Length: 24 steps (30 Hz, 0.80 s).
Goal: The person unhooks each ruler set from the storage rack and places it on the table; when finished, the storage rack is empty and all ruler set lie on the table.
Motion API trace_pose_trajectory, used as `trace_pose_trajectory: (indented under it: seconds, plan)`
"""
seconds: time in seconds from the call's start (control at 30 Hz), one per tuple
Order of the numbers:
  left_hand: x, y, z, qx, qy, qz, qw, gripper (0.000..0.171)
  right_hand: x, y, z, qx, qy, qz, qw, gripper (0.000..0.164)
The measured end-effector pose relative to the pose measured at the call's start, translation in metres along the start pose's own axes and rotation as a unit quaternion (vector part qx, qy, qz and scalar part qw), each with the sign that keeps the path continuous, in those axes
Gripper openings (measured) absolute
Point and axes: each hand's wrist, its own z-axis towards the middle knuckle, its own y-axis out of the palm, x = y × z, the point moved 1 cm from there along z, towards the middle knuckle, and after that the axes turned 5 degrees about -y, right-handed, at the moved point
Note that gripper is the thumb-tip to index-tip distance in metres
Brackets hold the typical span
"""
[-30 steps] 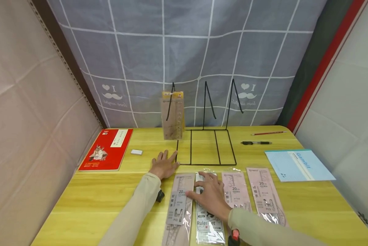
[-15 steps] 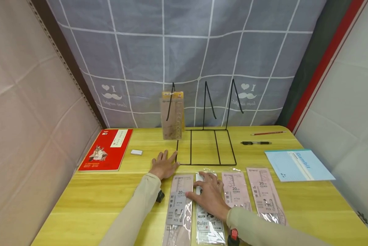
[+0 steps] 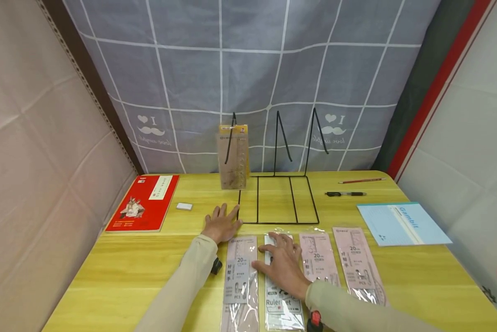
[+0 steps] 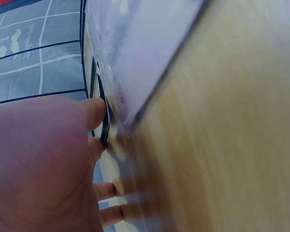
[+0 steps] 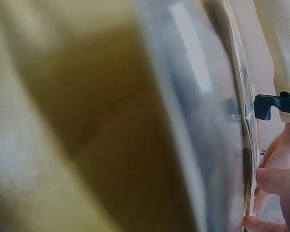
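Leftmost of four, a pink ruler packet [image 3: 240, 282] lies flat toward the near edge of the desk [image 3: 119, 286]. The left hand [image 3: 221, 226] rests, fingers spread, at the wire rack [image 3: 273, 223]; the right hand [image 3: 282, 263], loosely spread, seems to grip nothing. Probably light, slippery, bendable: best pinched by its sides.

The right hand [image 3: 284, 263] hides the middle of the white ruler packet [image 3: 283, 308]; the leftmost pink packet [image 3: 241, 272] runs off the bottom edge. A clear wrapper [image 5: 203, 130], probably a packet's, blurs in the right wrist view.
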Motion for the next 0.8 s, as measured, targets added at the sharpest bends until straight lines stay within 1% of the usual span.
trace_pose_trajectory:
  seconds: [0.13, 0.27, 0.37, 0.43, 0.53, 0.63, 0.7, 0.8]
  plan:
    - [0.0, -0.001, 0.0, 0.0, 0.001, -0.001, 1.0, 0.06, -0.002, -0.008, 0.003, 0.011, 0.004, 0.01, 1.0, 0.041]
    - [-0.001, -0.003, -0.001, -0.002, 0.001, -0.003, 1.0, 0.06, -0.001, -0.026, 0.011, 0.034, 0.006, 0.027, 0.999, 0.041]
    - [-0.002, -0.004, -0.001, -0.006, 0.0, -0.006, 1.0, 0.061, 0.006, -0.042, 0.02, 0.041, 0.017, 0.034, 0.998, 0.041]
    - [-0.002, -0.004, -0.002, -0.009, 0.0, -0.006, 0.9999, 0.061, 0.014, -0.051, 0.026, 0.04, 0.026, 0.039, 0.998, 0.042]
    - [-0.002, -0.003, -0.002, -0.01, 0.001, -0.007, 0.9999, 0.061, 0.036, -0.065, 0.038, 0.044, 0.018, 0.038, 0.998, 0.041]
    - [-0.002, -0.001, -0.002, -0.008, 0.003, -0.008, 0.9999, 0.061, 0.068, -0.082, 0.052, 0.039, -0.013, 0.025, 0.999, 0.041]
    - [-0.001, 0.0, -0.002, -0.009, 0.003, -0.01, 0.9999, 0.062, 0.094, -0.096, 0.06, 0.024, -0.026, 0.011, 0.999, 0.043]
    - [-0.003, 0.001, -0.001, -0.003, 0.003, -0.012, 0.9999, 0.061, 0.127, -0.114, 0.072, -0.013, -0.027, -0.019, 0.999, 0.05]
